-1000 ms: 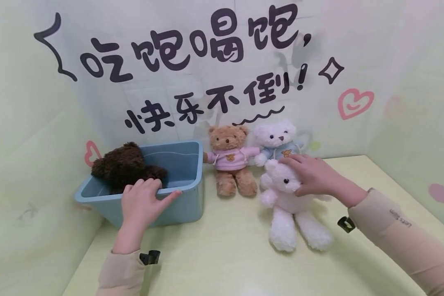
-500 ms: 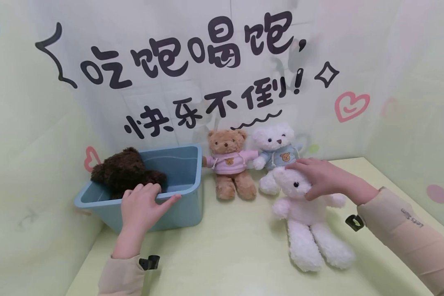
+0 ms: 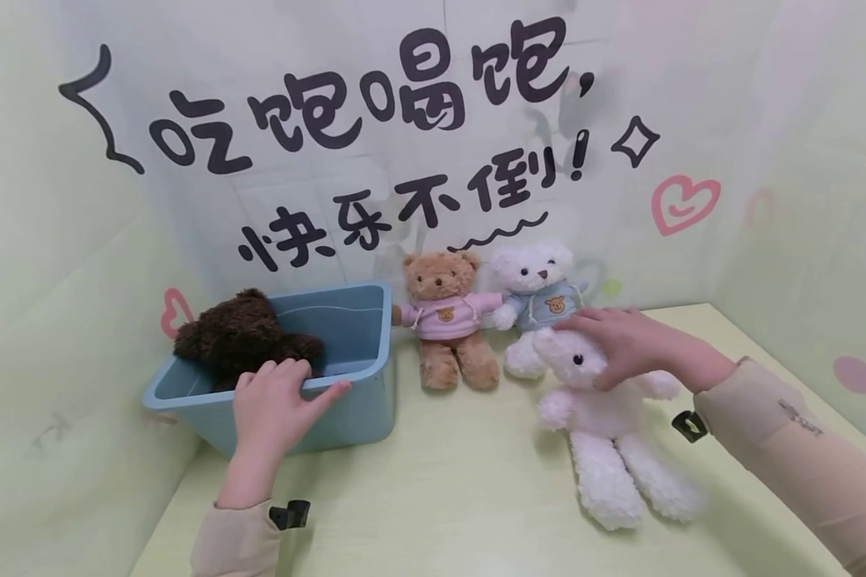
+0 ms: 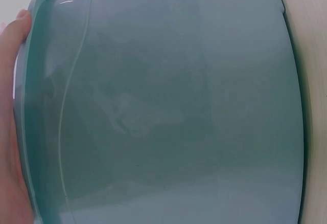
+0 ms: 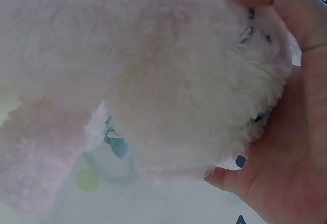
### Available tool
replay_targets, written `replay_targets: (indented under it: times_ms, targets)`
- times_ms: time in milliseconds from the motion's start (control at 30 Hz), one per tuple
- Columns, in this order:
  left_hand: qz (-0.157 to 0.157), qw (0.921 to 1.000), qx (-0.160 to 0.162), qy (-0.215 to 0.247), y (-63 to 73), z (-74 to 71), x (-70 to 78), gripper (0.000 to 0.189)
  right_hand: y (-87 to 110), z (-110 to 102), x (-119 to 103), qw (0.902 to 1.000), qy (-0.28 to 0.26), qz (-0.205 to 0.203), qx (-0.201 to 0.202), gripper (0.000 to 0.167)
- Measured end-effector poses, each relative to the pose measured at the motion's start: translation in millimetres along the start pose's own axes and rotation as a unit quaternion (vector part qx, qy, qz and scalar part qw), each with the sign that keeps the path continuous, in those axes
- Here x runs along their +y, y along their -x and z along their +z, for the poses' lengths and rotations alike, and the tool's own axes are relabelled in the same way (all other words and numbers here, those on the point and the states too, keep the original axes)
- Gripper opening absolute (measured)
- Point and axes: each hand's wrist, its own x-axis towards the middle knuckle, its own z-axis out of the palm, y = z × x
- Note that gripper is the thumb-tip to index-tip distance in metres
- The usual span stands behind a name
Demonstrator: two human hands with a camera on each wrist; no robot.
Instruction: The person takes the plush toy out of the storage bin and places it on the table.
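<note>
My left hand (image 3: 273, 409) grips the front rim of a blue plastic bin (image 3: 361, 409), fingers hooked over the edge and thumb along it. In the left wrist view the bin's wall (image 4: 168, 101) fills most of the picture. A dark brown teddy bear (image 3: 234, 332) lies inside the bin, head above the rim. My right hand (image 3: 631, 349) holds a white teddy bear (image 3: 599, 413) by the head, its legs hanging down toward the table. In the right wrist view the white fur (image 5: 179, 91) sits between thumb and fingers.
Against the back wall sit a light brown bear in a pink hoodie (image 3: 443, 316) and a white bear in a blue hoodie (image 3: 541, 296), side by side. The pale yellow table (image 3: 418, 497) is bounded by printed cloth walls (image 3: 787, 240).
The white bear in my right hand has moved right and toward me, uncovering more of the blue-hoodie bear. My left hand stays on the bin's rim.
</note>
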Motion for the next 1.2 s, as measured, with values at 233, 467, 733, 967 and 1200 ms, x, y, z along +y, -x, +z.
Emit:
replay_targets:
  times_ms: [233,467,733,967,1200]
  targets:
    - [-0.004,1.0000,-0.004,0.003,2.6,-1.8,-0.5,0.056,-7.9,0.3,-3.8,0.9998,-0.010,0.018,0.006,0.085]
    - [-0.003,1.0000,0.001,0.005,5.3,-2.1,0.7,0.057,-9.4,-7.3,-9.3,0.9994,-0.004,0.033,0.010,0.087]
    - [-0.008,0.9999,0.003,0.007,6.4,-3.8,0.9,0.056,-8.6,-33.5,-10.4,0.9982,-0.008,0.047,0.037,0.075]
    - [-0.016,0.9998,-0.005,0.007,6.6,-4.1,-2.4,0.060,-3.8,-56.1,-10.4,0.9972,-0.017,0.058,0.043,0.067]
    - [-0.012,0.9997,-0.020,0.010,-1.1,-6.8,-2.7,0.057,0.0,-65.6,-11.7,0.9960,-0.022,0.070,0.051,0.070]
